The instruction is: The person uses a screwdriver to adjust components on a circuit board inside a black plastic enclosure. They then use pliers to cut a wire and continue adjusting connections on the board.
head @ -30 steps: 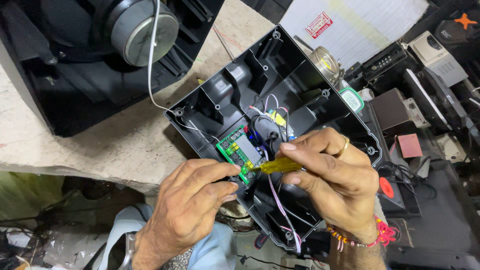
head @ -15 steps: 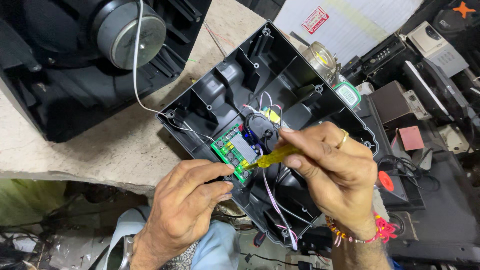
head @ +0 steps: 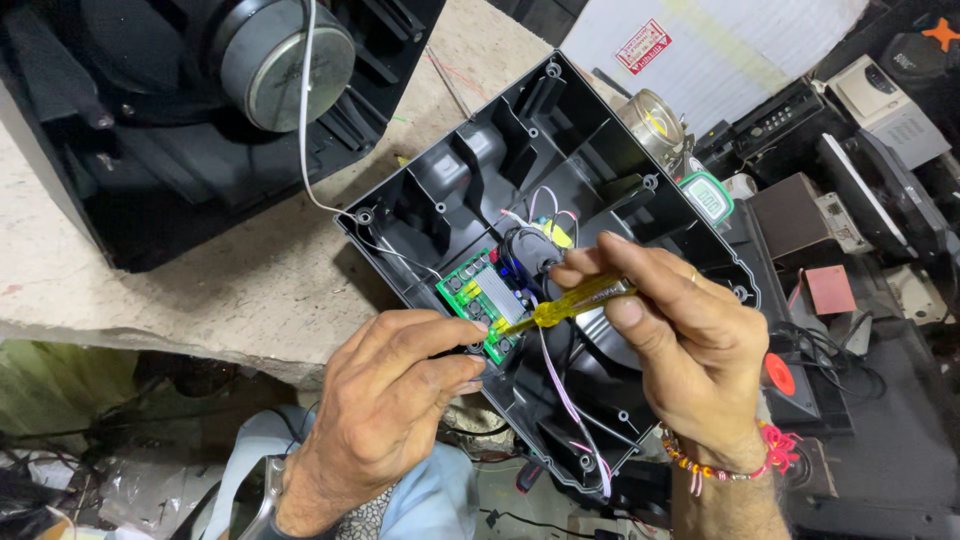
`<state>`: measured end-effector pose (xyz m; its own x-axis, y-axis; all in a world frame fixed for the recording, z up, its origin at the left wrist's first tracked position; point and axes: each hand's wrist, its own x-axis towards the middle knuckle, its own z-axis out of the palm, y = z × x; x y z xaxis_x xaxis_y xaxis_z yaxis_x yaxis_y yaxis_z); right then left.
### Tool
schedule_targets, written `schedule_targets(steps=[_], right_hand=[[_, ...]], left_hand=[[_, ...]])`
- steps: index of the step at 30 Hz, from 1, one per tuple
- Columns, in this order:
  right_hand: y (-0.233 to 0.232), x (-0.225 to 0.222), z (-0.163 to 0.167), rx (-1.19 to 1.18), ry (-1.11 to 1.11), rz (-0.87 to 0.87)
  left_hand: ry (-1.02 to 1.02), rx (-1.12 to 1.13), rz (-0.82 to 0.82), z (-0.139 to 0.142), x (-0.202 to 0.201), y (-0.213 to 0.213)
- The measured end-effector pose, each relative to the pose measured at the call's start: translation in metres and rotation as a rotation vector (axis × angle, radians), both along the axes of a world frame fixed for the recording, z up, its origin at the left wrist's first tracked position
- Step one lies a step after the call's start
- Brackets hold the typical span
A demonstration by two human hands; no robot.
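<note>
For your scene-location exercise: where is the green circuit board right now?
In the head view, the green circuit board sits inside the black plastic housing, near its left edge, just above the left hand and beside the yellow screwdriver.

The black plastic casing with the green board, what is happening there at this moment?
A person works inside an open black plastic housing that rests at the edge of a stone slab. The right hand holds a yellow-handled screwdriver, its tip down at a small green circuit board inside the housing. The left hand grips the housing's near edge, fingertips beside the board. Pink and white wires run from the board area. A white cable leads to a speaker in a second black cabinet.
</note>
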<state>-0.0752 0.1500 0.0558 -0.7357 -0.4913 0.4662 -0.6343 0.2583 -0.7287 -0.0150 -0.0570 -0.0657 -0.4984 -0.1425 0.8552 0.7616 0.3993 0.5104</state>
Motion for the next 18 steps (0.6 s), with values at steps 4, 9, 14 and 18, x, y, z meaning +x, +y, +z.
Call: schedule_targets(steps=[4,9,14,18], right_hand=[[-0.0039,0.0,0.0019,0.032,0.06,0.025],[-0.0033,0.0008,0.0015,-0.068,-0.078,0.009],[0.001,-0.0023,-0.0017,-0.015,-0.014,0.062],[0.0026,-0.0064,-0.0027,-0.116,-0.159,0.033]], left_hand=[[0.005,0.004,-0.003,0.001,0.0016,-0.0017],[-0.014,0.015,-0.029,0.0011,0.0032,-0.0038],[-0.03,0.014,-0.053,0.0,0.0055,-0.006],[-0.036,0.013,-0.053,0.0011,0.0082,-0.006]])
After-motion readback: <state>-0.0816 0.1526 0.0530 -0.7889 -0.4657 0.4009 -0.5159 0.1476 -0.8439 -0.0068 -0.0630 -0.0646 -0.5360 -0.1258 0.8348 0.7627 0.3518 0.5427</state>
